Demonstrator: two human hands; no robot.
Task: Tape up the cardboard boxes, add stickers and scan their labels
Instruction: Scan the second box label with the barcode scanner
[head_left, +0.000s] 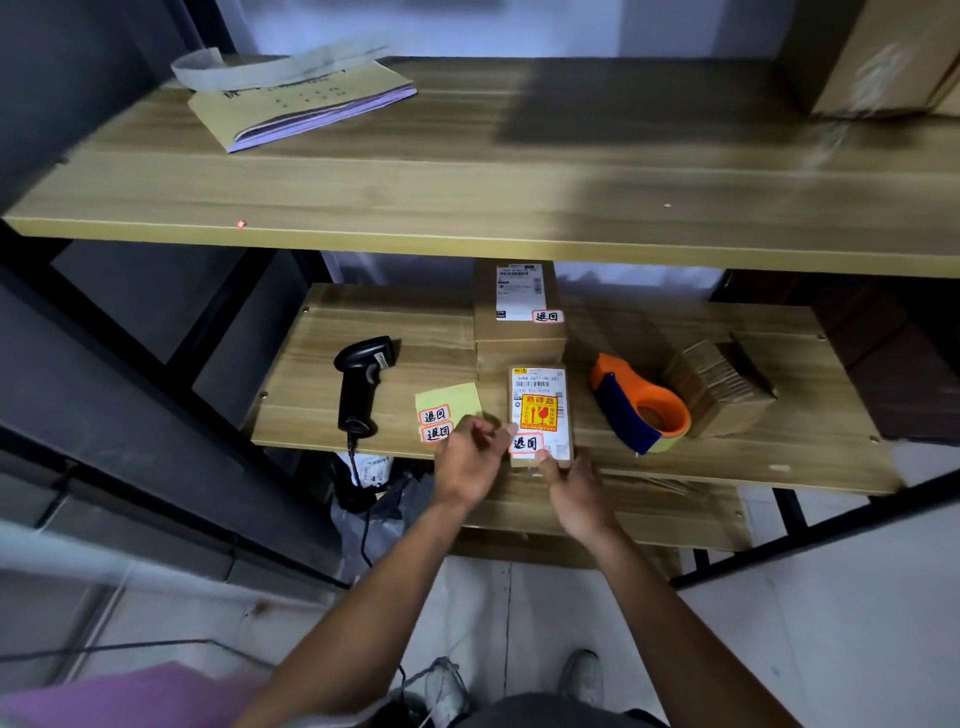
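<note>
— Where is the small box (540, 382)?
— It lies flat on the middle shelf (727, 457), near the front edge, with its label up. A yellow sticker (540, 412) sits in the middle of the label. A red-edged sticker (525, 442) is at the near end.
— What are the hands doing?
— The right hand (576, 491) has its grip on the near end of the small box. The thumb lies on top and the other fingers are hidden. The left hand (470, 457) is curled, and one fingertip touches the box's left side by the red-edged sticker. I cannot tell if that grip holds anything.
— What else is there?
— A yellow sheet (449, 400) with two more stickers lies just left of the box. The black scanner (361, 382) lies further left. The orange tape holder (636, 405) is on the right. A second box (519, 301) sits behind.
</note>
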